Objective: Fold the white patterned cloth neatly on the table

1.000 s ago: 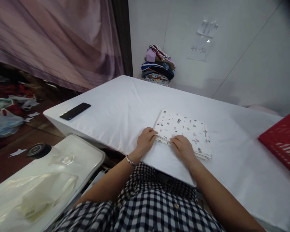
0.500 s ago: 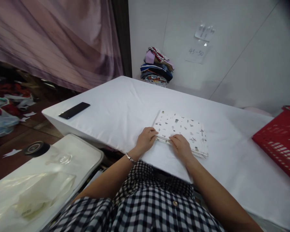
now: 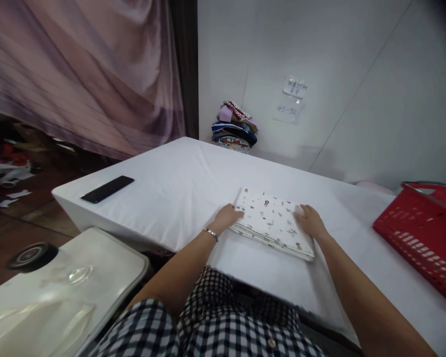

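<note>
A folded white cloth (image 3: 269,218) with small scattered prints lies flat on the white-covered table (image 3: 163,198) in front of me, its stacked layers showing along the near edge. My left hand (image 3: 227,218), with a bracelet at the wrist, grips the cloth's left edge, fingers over the top. At the opposite side, my right hand (image 3: 311,221) holds the right edge, its fingertips on the upper face. Parts of both hands' undersides are hidden.
A black phone (image 3: 107,189) rests on the table's left end. To the right stands a red plastic basket (image 3: 423,233). Folded clothes (image 3: 235,126) are piled by the wall. A white machine-like surface (image 3: 107,258) with a black roll (image 3: 33,257) is at lower left.
My right hand has moved from the cloth's near edge to its right edge. The left hand has shifted slightly up the left side. The view has tilted upward.
</note>
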`<state>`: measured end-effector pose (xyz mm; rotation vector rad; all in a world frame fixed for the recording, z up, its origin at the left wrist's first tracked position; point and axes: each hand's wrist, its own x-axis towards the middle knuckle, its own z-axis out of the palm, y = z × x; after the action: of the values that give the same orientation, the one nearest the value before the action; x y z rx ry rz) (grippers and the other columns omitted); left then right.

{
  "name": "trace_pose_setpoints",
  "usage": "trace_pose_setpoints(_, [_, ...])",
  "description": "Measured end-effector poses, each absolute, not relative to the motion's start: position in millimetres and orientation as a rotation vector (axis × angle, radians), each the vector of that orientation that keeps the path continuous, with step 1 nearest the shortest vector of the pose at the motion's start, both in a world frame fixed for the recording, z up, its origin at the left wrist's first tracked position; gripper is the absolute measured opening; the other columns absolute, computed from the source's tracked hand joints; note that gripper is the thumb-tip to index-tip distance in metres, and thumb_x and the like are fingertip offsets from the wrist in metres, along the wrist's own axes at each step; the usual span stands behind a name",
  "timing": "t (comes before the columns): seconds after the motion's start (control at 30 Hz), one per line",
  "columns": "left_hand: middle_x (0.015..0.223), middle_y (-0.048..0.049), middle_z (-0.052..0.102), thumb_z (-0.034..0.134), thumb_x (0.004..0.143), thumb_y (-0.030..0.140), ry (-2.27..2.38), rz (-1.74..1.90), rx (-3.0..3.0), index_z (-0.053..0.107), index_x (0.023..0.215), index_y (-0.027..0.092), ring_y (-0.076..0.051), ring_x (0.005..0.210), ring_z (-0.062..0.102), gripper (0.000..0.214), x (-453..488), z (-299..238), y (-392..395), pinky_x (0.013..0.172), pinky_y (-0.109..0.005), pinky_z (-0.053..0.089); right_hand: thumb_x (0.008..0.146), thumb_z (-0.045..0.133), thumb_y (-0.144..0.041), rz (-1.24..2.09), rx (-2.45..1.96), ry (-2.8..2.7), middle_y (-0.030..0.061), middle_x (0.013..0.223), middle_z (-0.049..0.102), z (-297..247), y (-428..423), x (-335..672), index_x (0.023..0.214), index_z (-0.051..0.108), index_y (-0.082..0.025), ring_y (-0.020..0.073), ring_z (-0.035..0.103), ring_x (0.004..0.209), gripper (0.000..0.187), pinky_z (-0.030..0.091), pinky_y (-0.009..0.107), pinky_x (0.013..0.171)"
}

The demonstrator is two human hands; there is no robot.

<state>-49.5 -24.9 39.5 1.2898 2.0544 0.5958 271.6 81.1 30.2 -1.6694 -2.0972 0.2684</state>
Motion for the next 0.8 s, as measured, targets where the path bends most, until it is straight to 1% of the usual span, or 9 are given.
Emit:
trace_pose_setpoints(0.07, [0.104, -0.0105, 0.068, 0.062, 0.072, 0.039, 2.041, 0.583, 1.311, 0.059, 0.102, 0.016, -0.024, 0.090, 0.064, 0.038, -48, 38, -23, 0.067, -0.026, 0.043, 0.078, 0.058, -0.044, 0.427, -1.776, -2.048, 0.0164, 0.136, 0.050, 28, 97, 277, 0.127, 0.055, -0.013, 0.0331, 0.044, 0.126, 0.058, 0.035, 0.045, 0.104])
trace_pose_setpoints(0.17, [0.102, -0.0089, 0.069, 0.062, 0.071, 0.032, 2.032, 0.657, 1.393, 0.060, 0.102, 0.016, -0.022, 0.089, 0.064, 0.035, -49, 41, -22, 0.067, -0.026, 0.043, 0.071, 0.066, -0.044, 0.636, -1.792, -1.895, 0.0167, 0.129, 0.056, 27, 108, 278, 0.131, 0.051, -0.013, 0.0334, 0.053, 0.117, 0.070, 0.041, 0.044, 0.098])
trace_pose_setpoints(0.3, [0.109, -0.0069, 0.067, 0.060, 0.075, 0.028, 2.017, 0.785, 1.508, 0.060, 0.109, 0.018, -0.020, 0.098, 0.061, 0.035, -65, 58, 3, 0.077, -0.024, 0.043, 0.059, 0.075, -0.042, 0.783, -1.669, -1.584, 0.0164, 0.107, 0.066, 21, 106, 274, 0.132, 0.050, -0.010, 0.0303, 0.064, 0.091, 0.083, 0.052, 0.039, 0.077])
trace_pose_setpoints(0.37, [0.111, -0.0055, 0.067, 0.061, 0.076, 0.028, 2.024, 0.896, 1.535, 0.060, 0.111, 0.020, -0.019, 0.100, 0.061, 0.036, -79, 64, 24, 0.081, -0.024, 0.042, 0.057, 0.076, -0.045, 0.791, -1.638, -1.479, 0.0136, 0.097, 0.067, 14, 103, 270, 0.130, 0.051, -0.009, 0.0273, 0.065, 0.080, 0.085, 0.052, 0.037, 0.067])
trace_pose_setpoints(0.43, [0.110, -0.0062, 0.067, 0.064, 0.074, 0.027, 2.057, 0.933, 1.496, 0.062, 0.109, 0.019, -0.019, 0.099, 0.061, 0.036, -94, 63, 44, 0.082, -0.024, 0.042, 0.058, 0.074, -0.048, 0.758, -1.630, -1.524, 0.0110, 0.089, 0.068, 7, 101, 267, 0.124, 0.056, -0.011, 0.0259, 0.065, 0.075, 0.078, 0.052, 0.036, 0.064])
trace_pose_setpoints(0.53, [0.106, -0.0117, 0.067, 0.065, 0.074, 0.029, 2.135, 0.950, 1.385, 0.064, 0.103, 0.013, -0.023, 0.097, 0.062, 0.033, -108, 52, 57, 0.082, -0.028, 0.043, 0.065, 0.068, -0.054, 0.577, -1.696, -1.795, 0.0128, 0.087, 0.069, 4, 102, 266, 0.106, 0.066, -0.014, 0.0287, 0.064, 0.082, 0.058, 0.051, 0.040, 0.072])
trace_pose_setpoints(0.6, [0.110, -0.0131, 0.065, 0.061, 0.080, 0.033, 2.177, 1.007, 1.345, 0.062, 0.106, 0.012, -0.022, 0.100, 0.060, 0.034, -111, 44, 54, 0.086, -0.029, 0.043, 0.069, 0.062, -0.057, 0.400, -1.732, -1.952, 0.0157, 0.098, 0.068, 8, 106, 267, 0.100, 0.068, -0.015, 0.0314, 0.062, 0.096, 0.052, 0.047, 0.042, 0.083])
trace_pose_setpoints(0.7, [0.113, -0.0106, 0.063, 0.053, 0.085, 0.036, 2.243, 1.186, 1.270, 0.062, 0.106, 0.015, -0.019, 0.098, 0.060, 0.031, -109, 36, 35, 0.088, -0.029, 0.042, 0.076, 0.054, -0.056, 0.259, -1.690, -2.073, 0.0165, 0.118, 0.062, 17, 117, 263, 0.106, 0.067, -0.015, 0.0318, 0.055, 0.112, 0.053, 0.043, 0.042, 0.092])
trace_pose_setpoints(0.8, [0.091, -0.0057, 0.067, 0.055, 0.082, 0.034, 2.165, 1.330, 1.101, 0.064, 0.086, 0.017, -0.017, 0.086, 0.060, 0.020, -101, 33, 8, 0.077, -0.027, 0.044, 0.076, 0.054, -0.055, 0.311, -1.723, -2.147, 0.0153, 0.121, 0.062, 23, 129, 251, 0.115, 0.064, -0.016, 0.0306, 0.058, 0.108, 0.056, 0.044, 0.042, 0.090])
